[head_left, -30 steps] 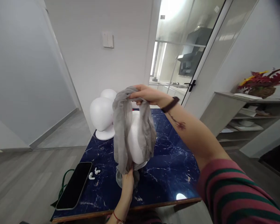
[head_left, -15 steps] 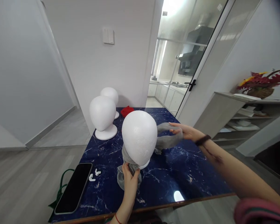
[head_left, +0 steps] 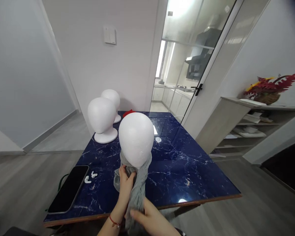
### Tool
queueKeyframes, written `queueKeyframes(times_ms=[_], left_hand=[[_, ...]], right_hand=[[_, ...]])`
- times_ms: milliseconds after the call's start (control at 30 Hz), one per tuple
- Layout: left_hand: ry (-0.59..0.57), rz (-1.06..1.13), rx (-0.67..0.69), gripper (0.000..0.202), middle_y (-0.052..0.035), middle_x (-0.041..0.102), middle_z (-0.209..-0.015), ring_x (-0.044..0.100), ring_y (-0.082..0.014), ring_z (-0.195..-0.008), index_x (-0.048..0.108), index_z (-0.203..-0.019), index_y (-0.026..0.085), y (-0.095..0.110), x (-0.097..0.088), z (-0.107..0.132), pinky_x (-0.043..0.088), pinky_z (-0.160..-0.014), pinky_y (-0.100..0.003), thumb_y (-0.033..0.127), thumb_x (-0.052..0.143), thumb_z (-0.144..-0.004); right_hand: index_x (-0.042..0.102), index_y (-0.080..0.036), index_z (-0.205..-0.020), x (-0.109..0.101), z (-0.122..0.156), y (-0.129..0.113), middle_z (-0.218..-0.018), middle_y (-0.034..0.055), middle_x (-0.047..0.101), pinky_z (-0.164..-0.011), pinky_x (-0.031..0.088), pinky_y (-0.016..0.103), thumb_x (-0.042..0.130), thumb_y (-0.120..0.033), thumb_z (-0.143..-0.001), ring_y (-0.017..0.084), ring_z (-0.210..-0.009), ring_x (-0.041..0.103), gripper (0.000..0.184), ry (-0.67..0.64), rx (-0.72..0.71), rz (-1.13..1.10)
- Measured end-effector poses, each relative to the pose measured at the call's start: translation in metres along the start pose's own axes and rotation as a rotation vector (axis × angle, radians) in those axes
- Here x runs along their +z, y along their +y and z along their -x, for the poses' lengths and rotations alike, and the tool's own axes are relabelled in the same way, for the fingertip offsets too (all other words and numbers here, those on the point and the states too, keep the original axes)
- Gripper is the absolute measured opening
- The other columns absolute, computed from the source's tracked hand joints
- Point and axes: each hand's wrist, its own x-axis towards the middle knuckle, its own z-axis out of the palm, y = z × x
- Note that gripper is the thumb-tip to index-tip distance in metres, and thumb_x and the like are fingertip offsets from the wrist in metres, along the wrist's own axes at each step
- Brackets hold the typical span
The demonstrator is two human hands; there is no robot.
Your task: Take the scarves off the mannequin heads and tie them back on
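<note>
A white foam mannequin head (head_left: pixel 136 137) stands upright near the middle of the blue marbled table. Around its neck lies a sheer grey scarf (head_left: pixel 139 186), one length of it hanging down in front over the table edge. At the neck, my left hand (head_left: pixel 126 182) pinches the scarf, its fingers partly hidden in the folds. Lower and to the right, my right hand (head_left: pixel 147 214) is closed around the hanging length, with the thumb on top.
Two more foam heads (head_left: pixel 102 114) stand at the back left, one behind the other. A red cloth (head_left: pixel 128 113) lies behind the nearest head. A black phone (head_left: pixel 68 190) and white earbuds (head_left: pixel 90 177) rest at the table's left. A glass door (head_left: pixel 184 65) stands behind.
My right hand has swung the scarf's loose length from the head's right side round to the front and down. My left hand stays at the neck. The view has shifted slightly.
</note>
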Motion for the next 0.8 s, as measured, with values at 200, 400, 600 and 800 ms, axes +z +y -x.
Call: queueKeyframes(times_ms=[200,400,600,800], left_hand=[[-0.078,-0.132,0.186,0.066,-0.0156,0.045,-0.125,0.041,-0.0290,-0.122,0.039,-0.124,0.016,0.006,-0.020,0.009,0.029,-0.105,-0.046,0.024,0.063,-0.064],[-0.005,-0.382,0.261,0.043,-0.0201,0.036,-0.134,0.041,-0.0361,-0.123,0.054,-0.108,0.011,0.007,-0.048,0.014,0.034,-0.100,-0.051,0.022,0.059,-0.067],[-0.080,-0.400,0.095,0.004,-0.0102,0.064,-0.086,0.057,-0.0315,-0.098,0.057,-0.068,0.020,0.023,-0.072,-0.005,0.040,-0.092,-0.047,0.020,0.060,-0.066],[-0.377,0.525,-0.681,0.023,-0.0079,0.069,-0.070,0.063,-0.0170,-0.057,0.063,-0.086,0.012,0.051,-0.086,-0.012,0.050,-0.056,-0.027,0.032,0.055,-0.080]], right_hand=[[0.055,-0.017,-0.078,-0.005,-0.022,-0.023,-0.057,-0.0051,0.050,-0.046,0.037,0.019,0.068,-0.036,-0.073,0.002,-0.040,0.029,0.024,0.150,-0.019,-0.404],[0.061,-0.010,-0.088,-0.019,-0.022,-0.050,-0.066,-0.0041,0.047,-0.045,0.032,0.010,0.068,-0.020,-0.073,-0.002,-0.043,0.027,0.020,-0.043,0.138,-0.714],[0.059,-0.010,-0.087,-0.018,-0.020,-0.090,-0.080,0.0006,0.052,-0.062,0.042,0.012,0.063,-0.011,-0.074,0.001,-0.057,0.044,0.014,-0.139,0.126,-0.801],[0.063,-0.017,-0.079,-0.008,-0.008,-0.111,-0.082,0.0030,0.056,-0.084,0.041,0.029,0.053,-0.041,-0.086,0.015,-0.082,0.053,0.027,0.178,-0.253,-0.007]])
